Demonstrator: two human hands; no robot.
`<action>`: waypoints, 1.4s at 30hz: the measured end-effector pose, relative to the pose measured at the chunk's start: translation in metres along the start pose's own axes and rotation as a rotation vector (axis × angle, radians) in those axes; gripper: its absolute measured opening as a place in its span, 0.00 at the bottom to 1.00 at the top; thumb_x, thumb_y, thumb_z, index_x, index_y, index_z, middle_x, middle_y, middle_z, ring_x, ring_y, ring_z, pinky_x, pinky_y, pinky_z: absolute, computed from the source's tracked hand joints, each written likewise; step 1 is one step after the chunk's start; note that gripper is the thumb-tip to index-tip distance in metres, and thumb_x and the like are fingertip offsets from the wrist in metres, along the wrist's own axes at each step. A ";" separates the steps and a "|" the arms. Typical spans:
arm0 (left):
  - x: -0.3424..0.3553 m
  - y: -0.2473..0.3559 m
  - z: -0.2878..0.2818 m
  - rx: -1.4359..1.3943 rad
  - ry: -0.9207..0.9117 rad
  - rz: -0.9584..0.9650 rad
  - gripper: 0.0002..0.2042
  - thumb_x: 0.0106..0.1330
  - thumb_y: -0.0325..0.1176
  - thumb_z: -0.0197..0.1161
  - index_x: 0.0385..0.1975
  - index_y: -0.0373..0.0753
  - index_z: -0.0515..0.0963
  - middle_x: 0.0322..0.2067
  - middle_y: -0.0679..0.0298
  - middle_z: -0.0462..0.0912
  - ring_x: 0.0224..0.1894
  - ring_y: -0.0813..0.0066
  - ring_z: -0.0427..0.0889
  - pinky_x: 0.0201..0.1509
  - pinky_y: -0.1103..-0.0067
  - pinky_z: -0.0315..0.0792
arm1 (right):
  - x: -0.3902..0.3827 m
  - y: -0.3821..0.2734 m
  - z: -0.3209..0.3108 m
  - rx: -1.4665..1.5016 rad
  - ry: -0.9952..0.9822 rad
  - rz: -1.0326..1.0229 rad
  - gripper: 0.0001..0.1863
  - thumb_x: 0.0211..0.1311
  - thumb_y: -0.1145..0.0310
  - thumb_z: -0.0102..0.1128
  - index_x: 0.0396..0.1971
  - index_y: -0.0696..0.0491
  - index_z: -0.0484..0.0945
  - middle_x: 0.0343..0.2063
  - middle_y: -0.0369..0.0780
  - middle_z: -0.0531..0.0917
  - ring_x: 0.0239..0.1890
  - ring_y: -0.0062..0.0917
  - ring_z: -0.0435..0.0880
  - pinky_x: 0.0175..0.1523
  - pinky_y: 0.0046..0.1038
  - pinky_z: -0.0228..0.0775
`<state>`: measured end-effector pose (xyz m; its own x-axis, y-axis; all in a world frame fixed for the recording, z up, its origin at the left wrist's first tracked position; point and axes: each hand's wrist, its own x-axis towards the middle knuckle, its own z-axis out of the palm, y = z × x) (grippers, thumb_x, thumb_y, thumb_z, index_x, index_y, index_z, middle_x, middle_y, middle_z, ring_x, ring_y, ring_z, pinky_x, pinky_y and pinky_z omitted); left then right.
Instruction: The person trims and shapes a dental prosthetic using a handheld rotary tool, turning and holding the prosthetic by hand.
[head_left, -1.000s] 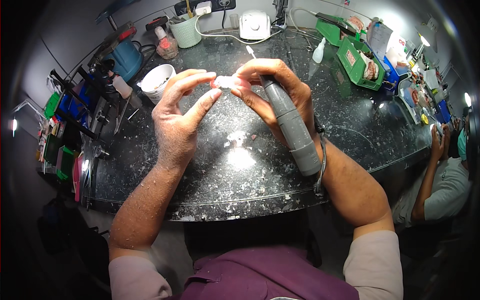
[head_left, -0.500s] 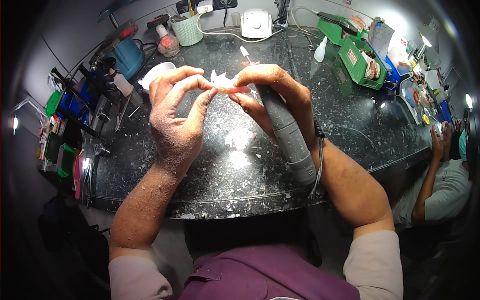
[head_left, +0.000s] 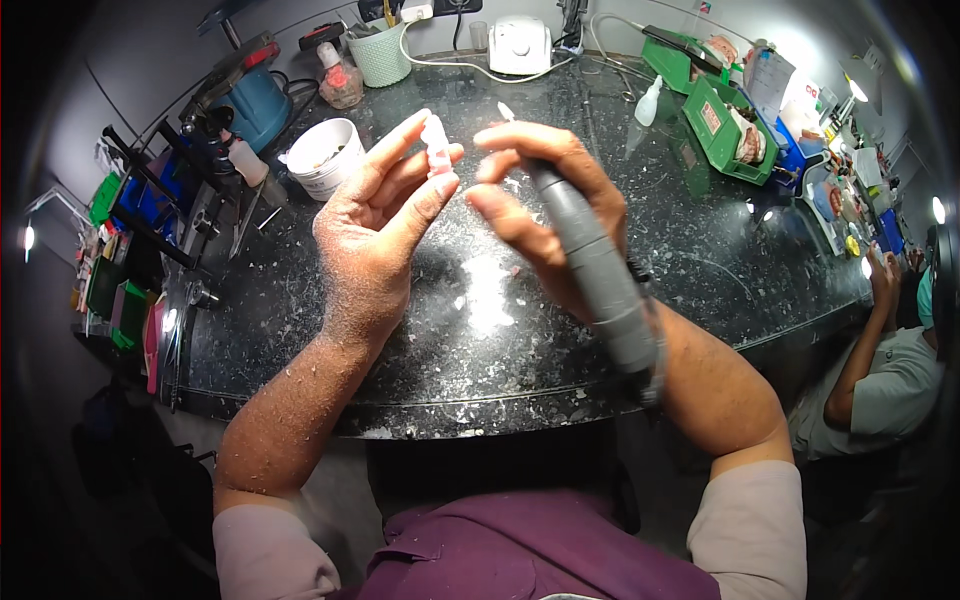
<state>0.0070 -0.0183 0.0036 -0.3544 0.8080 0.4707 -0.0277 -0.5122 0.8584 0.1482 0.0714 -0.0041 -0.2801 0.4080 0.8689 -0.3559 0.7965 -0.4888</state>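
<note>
Piece [head_left: 437,147] stands near upright in the head view, pinched in the left hand [head_left: 365,225] over the bench [head_left: 450,365]. The right hand [head_left: 592,180] holds the handpiece [head_left: 600,275], its thumb and forefinger parted. A slack pinch could drop the piece; a stray bur [head_left: 505,112] could nick skin.

- The view came from the left 1 of 2 fisheye cameras on the person's head, above and behind the left hand [head_left: 375,225] and right hand [head_left: 603,200].
- It faced down and forward, upright and unmirrored, near enough to show both hands whole, with forearms [head_left: 295,420] entering from below them.
- Beyond the hands it reached across the bench [head_left: 690,225] to the wall [head_left: 120,55]; nearer than them, it took in the purple garment [head_left: 500,545].
- Far right of the hands, it caught a co-worker [head_left: 870,380].
</note>
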 end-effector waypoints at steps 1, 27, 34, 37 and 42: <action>0.001 0.001 -0.002 0.114 0.000 0.051 0.24 0.63 0.22 0.65 0.60 0.33 0.70 0.48 0.54 0.83 0.52 0.71 0.81 0.62 0.75 0.72 | 0.003 -0.010 -0.006 -0.159 -0.009 0.039 0.13 0.56 0.72 0.68 0.42 0.54 0.80 0.36 0.40 0.83 0.37 0.21 0.81 0.42 0.22 0.72; 0.001 0.001 -0.004 0.416 -0.015 0.208 0.22 0.58 0.24 0.70 0.55 0.39 0.78 0.45 0.59 0.84 0.49 0.74 0.82 0.61 0.73 0.71 | 0.000 -0.021 -0.004 0.249 -0.078 0.344 0.10 0.61 0.73 0.61 0.39 0.59 0.72 0.38 0.44 0.84 0.38 0.16 0.80 0.46 0.20 0.73; -0.002 0.004 -0.001 0.251 0.012 0.067 0.24 0.58 0.22 0.70 0.56 0.34 0.73 0.44 0.56 0.83 0.50 0.71 0.81 0.61 0.73 0.72 | -0.002 -0.018 -0.005 0.225 -0.090 0.308 0.10 0.62 0.75 0.61 0.40 0.59 0.72 0.41 0.44 0.84 0.43 0.19 0.82 0.50 0.23 0.75; -0.002 0.006 0.001 0.192 -0.001 0.028 0.25 0.59 0.21 0.69 0.56 0.33 0.69 0.43 0.54 0.83 0.50 0.70 0.82 0.59 0.73 0.74 | -0.003 -0.019 -0.007 0.118 -0.169 0.284 0.10 0.62 0.76 0.61 0.41 0.58 0.72 0.42 0.44 0.84 0.44 0.20 0.82 0.51 0.25 0.75; -0.002 0.005 0.000 0.086 0.004 -0.014 0.24 0.59 0.18 0.68 0.54 0.33 0.67 0.42 0.54 0.83 0.47 0.70 0.84 0.57 0.75 0.77 | -0.005 -0.018 -0.004 0.174 -0.149 0.281 0.11 0.61 0.79 0.61 0.41 0.58 0.71 0.43 0.44 0.83 0.48 0.22 0.81 0.55 0.26 0.74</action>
<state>0.0071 -0.0222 0.0065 -0.3579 0.8139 0.4577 0.0480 -0.4735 0.8795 0.1595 0.0572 0.0009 -0.5109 0.5206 0.6841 -0.3894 0.5693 -0.7240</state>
